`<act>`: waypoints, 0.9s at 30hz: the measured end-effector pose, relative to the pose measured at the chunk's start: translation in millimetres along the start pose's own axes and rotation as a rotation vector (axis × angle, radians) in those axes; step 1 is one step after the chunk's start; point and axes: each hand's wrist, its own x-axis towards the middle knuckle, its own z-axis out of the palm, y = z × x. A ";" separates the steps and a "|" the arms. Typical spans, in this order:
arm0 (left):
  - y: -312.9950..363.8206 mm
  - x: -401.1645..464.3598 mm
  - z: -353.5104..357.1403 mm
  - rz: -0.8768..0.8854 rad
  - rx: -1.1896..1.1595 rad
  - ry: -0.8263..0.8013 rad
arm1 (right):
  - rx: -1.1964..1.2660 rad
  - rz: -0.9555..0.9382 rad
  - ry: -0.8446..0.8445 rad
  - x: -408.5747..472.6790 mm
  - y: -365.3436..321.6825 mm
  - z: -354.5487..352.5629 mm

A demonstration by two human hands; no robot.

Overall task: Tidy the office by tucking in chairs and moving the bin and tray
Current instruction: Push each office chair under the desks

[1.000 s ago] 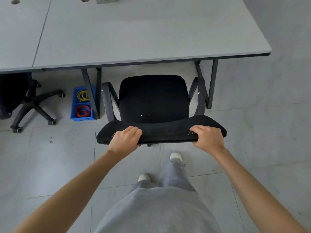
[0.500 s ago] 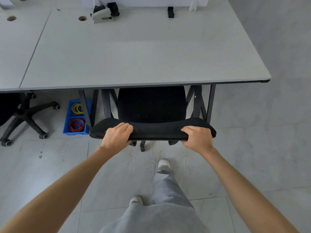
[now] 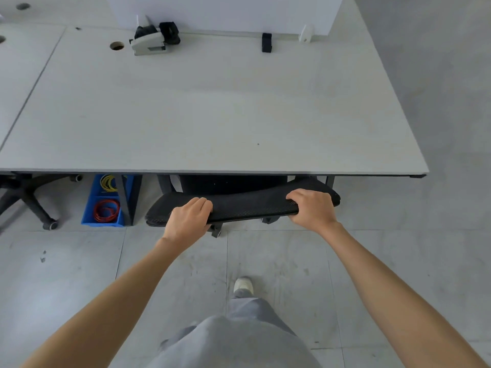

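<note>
We held the chair [image 3: 247, 205] top — left hand [image 3: 189, 217], right hand [image 3: 312, 207] wrapped round it; it lay sideways, seat facing under the desk [image 3: 212, 107].

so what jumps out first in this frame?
Both hands, left hand and right hand, grip the backrest of a black office chair whose seat sits under the grey desk. Left of it, under the desk edge, a blue bin holds yellow and red cable coils.

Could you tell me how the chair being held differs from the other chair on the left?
Both hands, left hand and right hand, grip the held chair; nobody touches the left chair. The held chair's seat is under the desk, backrest showing; the left chair shows only its wheeled base. Both are black.
</note>
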 end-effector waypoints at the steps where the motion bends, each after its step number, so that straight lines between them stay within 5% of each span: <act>1: -3.6 5.5 -0.7 0.007 0.001 0.001 | 0.000 0.003 0.006 4.8 0.5 0.9; 10: -48.5 32.5 -6.6 0.128 0.043 -0.070 | 0.001 0.034 0.016 19.9 -13.1 23.0; 19: -40.0 29.8 -5.0 0.049 -0.069 0.028 | 0.008 0.008 0.018 17.7 -13.6 18.9; 24: -39.2 28.4 -6.3 0.236 -0.154 0.104 | 0.069 -0.056 0.031 16.1 -10.4 11.2; 27: -36.2 22.6 -7.1 0.189 -0.290 0.094 | 0.051 -0.185 0.004 10.1 -6.7 9.0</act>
